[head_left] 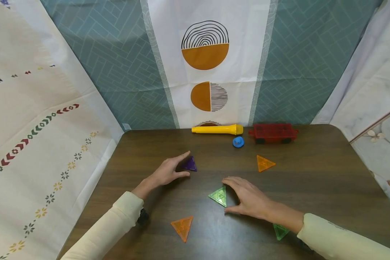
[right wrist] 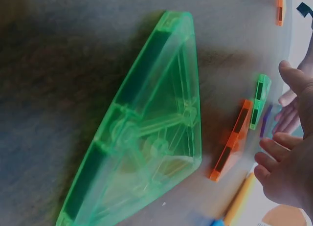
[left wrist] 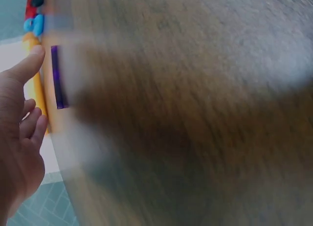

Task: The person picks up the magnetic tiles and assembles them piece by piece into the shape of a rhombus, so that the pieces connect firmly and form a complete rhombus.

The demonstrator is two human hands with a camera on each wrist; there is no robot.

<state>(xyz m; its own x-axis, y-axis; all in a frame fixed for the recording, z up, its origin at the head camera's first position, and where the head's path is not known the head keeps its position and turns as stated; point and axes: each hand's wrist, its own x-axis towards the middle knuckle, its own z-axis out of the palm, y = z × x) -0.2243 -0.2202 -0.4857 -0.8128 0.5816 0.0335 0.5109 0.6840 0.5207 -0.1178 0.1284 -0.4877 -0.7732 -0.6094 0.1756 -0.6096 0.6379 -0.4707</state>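
In the head view my left hand reaches over the table with thumb and fingers spread. A purple triangular tile lies flat just by its fingertips; it appears edge-on as a thin purple bar in the left wrist view. My right hand is held in a wide C, holding nothing, with a translucent green triangular tile in front of its gap. Another green tile lies partly hidden under the right wrist, and a green tile fills much of the right wrist view.
Orange triangular tiles lie at the near side and right of centre. Along the back edge are a yellow toy microphone, a small blue piece and a red wheeled toy base. Patterned cloths hang around the brown table.
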